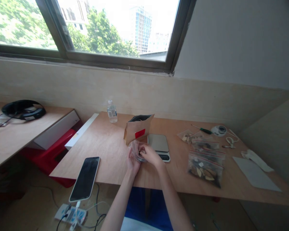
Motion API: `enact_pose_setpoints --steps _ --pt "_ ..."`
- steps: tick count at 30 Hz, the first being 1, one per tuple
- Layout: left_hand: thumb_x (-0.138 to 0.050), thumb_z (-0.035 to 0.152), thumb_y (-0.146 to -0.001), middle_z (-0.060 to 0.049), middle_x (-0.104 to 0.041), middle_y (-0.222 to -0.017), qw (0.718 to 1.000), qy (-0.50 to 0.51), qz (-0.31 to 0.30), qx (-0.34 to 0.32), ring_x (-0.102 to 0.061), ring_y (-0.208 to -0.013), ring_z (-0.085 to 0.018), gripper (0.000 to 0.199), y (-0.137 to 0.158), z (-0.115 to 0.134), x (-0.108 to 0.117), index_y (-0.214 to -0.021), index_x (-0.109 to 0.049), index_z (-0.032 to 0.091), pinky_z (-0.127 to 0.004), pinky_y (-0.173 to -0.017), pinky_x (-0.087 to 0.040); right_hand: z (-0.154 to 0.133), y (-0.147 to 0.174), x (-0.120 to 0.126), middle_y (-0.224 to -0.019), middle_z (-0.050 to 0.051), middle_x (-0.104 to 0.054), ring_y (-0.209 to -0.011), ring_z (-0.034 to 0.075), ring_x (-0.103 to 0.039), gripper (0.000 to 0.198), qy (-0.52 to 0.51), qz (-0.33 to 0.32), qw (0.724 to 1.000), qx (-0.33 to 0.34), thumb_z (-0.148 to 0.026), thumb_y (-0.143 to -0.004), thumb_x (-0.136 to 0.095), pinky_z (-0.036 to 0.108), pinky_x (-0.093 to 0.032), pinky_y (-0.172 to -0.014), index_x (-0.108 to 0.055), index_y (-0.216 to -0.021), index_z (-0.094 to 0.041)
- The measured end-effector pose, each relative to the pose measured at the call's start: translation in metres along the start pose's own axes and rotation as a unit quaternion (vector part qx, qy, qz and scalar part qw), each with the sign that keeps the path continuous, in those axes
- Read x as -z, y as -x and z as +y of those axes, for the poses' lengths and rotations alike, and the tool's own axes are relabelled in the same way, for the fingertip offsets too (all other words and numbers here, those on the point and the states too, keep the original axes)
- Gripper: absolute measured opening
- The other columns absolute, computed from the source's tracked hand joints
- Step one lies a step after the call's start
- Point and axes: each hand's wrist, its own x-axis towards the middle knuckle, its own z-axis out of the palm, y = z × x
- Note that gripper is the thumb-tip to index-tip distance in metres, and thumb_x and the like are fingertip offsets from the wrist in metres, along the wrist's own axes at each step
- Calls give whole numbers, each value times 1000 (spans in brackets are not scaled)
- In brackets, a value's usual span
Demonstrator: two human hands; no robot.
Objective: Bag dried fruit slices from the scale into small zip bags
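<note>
My left hand [133, 163] is wrapped round a clear zip bag [134, 148] near the table's front edge, holding it upright with its mouth open. The fingers of my right hand [149, 154] reach into the bag's mouth and are bent together; what they pinch is hidden, though something dark shows by the fingertips. Just behind the bag stands an open brown paper pouch [131, 132] with a red label [140, 133]. To the right of the pouch lies a flat kitchen scale [159, 142], its dark display beside my right wrist.
Several filled zip bags [204, 170] lie to the right, with a green-handled screwdriver [205, 130] and a white dome camera [218, 130] behind. A water bottle [112, 112] stands at the back. A phone [84, 178] overhangs the left front edge, cabled to a power strip [71, 214].
</note>
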Motion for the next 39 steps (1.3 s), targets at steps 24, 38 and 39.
enact_pose_setpoints --steps 24,38,39 --pt "-38 34 -91 -4 -59 -123 999 18 -16 40 -52 -117 -21 33 -2 2 3 -117 -58 32 -41 -96 -42 -49 -24 47 -88 4 -71 -80 17 -65 18 -192 164 962 106 -30 -76 -66 27 -50 -74 -69 -88 -18" --pt "-39 36 -91 -3 -56 -128 999 -10 -38 36 -46 -125 -22 32 -2 2 0 -117 -57 35 -41 -95 -43 -53 -85 79 -104 5 -67 -100 16 -59 19 -73 198 955 206 -29 -81 -61 29 -43 -89 -67 -97 -21" --pt "-39 36 -91 -3 -56 -128 998 -13 -45 35 -46 -125 -22 32 -2 2 1 -118 -56 35 -41 -95 -43 -51 -83 78 -107 6 -66 -103 17 -58 20 -72 208 952 212 -29 -82 -60 30 -42 -92 -66 -99 -21"
